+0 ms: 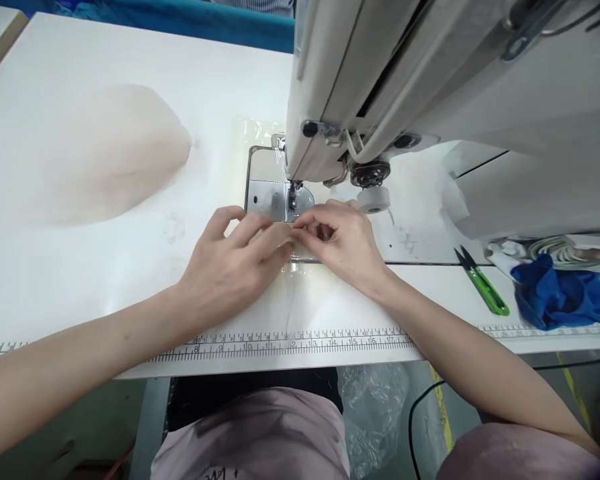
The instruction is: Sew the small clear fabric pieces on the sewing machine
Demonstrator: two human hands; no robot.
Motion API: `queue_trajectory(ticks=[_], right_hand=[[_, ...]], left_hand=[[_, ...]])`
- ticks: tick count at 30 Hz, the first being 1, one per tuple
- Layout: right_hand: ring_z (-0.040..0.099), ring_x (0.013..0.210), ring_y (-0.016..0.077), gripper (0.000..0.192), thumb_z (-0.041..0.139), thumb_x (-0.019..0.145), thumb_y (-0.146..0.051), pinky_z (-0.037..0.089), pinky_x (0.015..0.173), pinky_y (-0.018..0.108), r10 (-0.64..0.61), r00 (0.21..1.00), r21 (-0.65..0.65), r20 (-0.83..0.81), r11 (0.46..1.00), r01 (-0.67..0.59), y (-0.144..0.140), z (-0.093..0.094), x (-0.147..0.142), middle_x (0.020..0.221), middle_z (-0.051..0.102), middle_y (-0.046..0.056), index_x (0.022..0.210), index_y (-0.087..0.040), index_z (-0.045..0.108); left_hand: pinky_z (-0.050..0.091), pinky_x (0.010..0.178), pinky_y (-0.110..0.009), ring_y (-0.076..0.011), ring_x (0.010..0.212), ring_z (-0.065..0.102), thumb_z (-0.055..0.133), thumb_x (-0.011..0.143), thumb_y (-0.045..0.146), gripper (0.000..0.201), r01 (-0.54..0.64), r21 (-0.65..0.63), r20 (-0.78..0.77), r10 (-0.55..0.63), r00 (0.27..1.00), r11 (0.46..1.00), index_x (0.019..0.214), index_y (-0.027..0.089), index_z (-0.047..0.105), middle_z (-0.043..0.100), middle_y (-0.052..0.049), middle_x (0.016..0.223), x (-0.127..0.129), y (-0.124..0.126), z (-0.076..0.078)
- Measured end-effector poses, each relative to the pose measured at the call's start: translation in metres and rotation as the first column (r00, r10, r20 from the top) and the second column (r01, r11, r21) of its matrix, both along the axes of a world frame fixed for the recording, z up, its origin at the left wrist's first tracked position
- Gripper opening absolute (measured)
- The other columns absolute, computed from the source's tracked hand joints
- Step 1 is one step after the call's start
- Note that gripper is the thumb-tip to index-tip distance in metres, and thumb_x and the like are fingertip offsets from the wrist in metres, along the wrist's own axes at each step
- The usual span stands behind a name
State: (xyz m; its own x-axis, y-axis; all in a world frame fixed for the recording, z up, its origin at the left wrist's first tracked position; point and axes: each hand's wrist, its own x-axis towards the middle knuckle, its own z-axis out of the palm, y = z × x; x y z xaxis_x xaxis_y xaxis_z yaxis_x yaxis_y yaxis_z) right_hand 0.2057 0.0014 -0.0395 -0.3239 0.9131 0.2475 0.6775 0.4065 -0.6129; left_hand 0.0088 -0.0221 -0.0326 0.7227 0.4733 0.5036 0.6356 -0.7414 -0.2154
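Observation:
Just in front of the presser foot [293, 199] of a white sewing machine [325, 100], my two hands meet at the fingertips. My right hand [347, 243] is closed in a pinch, thumb against forefinger. My left hand [235, 260] has its fingers bent and drawn together toward that same spot. Whatever lies between the fingertips is too small or hidden to make out. Behind the fingers shows the metal needle plate [267, 200], partly covered by my left hand. Clear tape [260, 127] surrounds the plate on the white table [105, 280].
A ruler strip [285, 345] runs along the table's front edge. To the right lie green thread snips [485, 287] and a crumpled blue cloth [565, 293]. A white roll [373, 199] sits under the machine head. Clear plastic [375, 413] hangs below the table.

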Motion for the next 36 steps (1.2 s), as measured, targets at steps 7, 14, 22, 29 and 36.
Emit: queue_trajectory(ticks=[7, 14, 22, 29, 36], right_hand=[[0.06, 0.088, 0.0204, 0.008, 0.067, 0.086, -0.021, 0.041, 0.088, 0.038, -0.021, 1.0, 0.01, -0.004, 1.0, 0.021, 0.002, 0.001, 0.006, 0.078, 0.067, 0.001, 0.079, -0.021, 0.071], [0.051, 0.119, 0.0276, 0.032, 0.048, 0.099, -0.033, 0.036, 0.102, 0.047, 0.036, 0.968, 0.107, 0.249, 0.992, -0.064, -0.005, 0.002, 0.007, 0.127, 0.064, 0.007, 0.124, -0.022, 0.064], [0.056, 0.109, 0.0323, 0.033, 0.043, 0.094, -0.013, 0.038, 0.09, 0.049, -0.207, 0.812, 0.377, 0.546, 0.926, -0.018, -0.002, 0.011, 0.027, 0.117, 0.066, 0.013, 0.115, -0.019, 0.067], [0.056, 0.093, 0.0245, 0.037, 0.043, 0.092, -0.013, 0.036, 0.077, 0.039, -0.036, 0.825, 0.378, 0.564, 0.899, -0.22, -0.018, 0.01, 0.013, 0.1, 0.07, 0.008, 0.12, -0.016, 0.067], [0.052, 0.095, 0.0251, 0.039, 0.041, 0.092, -0.011, 0.034, 0.076, 0.039, -0.053, 0.794, 0.34, 0.605, 0.92, -0.198, -0.016, 0.005, 0.011, 0.1, 0.068, 0.01, 0.123, -0.014, 0.065]], left_hand=[[0.041, 0.085, -0.041, -0.0209, 0.105, 0.065, 0.054, 0.098, 0.023, 0.027, -0.014, -0.073, -0.108, 0.006, 0.994, 0.997, 0.12, 0.012, 0.065, 0.07, -0.004, 0.124, 0.0, -0.012, 0.004], [0.04, 0.088, -0.042, -0.0231, 0.11, 0.065, 0.054, 0.099, 0.025, 0.026, -0.008, -0.133, -0.038, 0.003, 0.999, 0.991, 0.12, 0.014, 0.064, 0.071, -0.003, 0.122, -0.002, -0.001, 0.001], [0.04, 0.092, -0.047, -0.0272, 0.12, 0.061, 0.053, 0.099, 0.025, 0.031, -0.015, -0.247, 0.005, 0.017, 1.0, 0.969, 0.129, 0.023, 0.059, 0.067, -0.004, 0.128, -0.003, 0.005, -0.001], [0.039, 0.092, -0.046, -0.0266, 0.121, 0.06, 0.05, 0.1, 0.022, 0.031, -0.028, -0.246, -0.025, 0.022, 0.999, 0.969, 0.129, 0.023, 0.06, 0.067, -0.002, 0.129, -0.004, 0.008, -0.001], [0.039, 0.095, -0.047, -0.027, 0.124, 0.059, 0.049, 0.1, 0.022, 0.034, -0.063, -0.254, -0.013, 0.061, 0.998, 0.965, 0.132, 0.026, 0.058, 0.066, -0.004, 0.13, -0.004, 0.009, -0.002]])
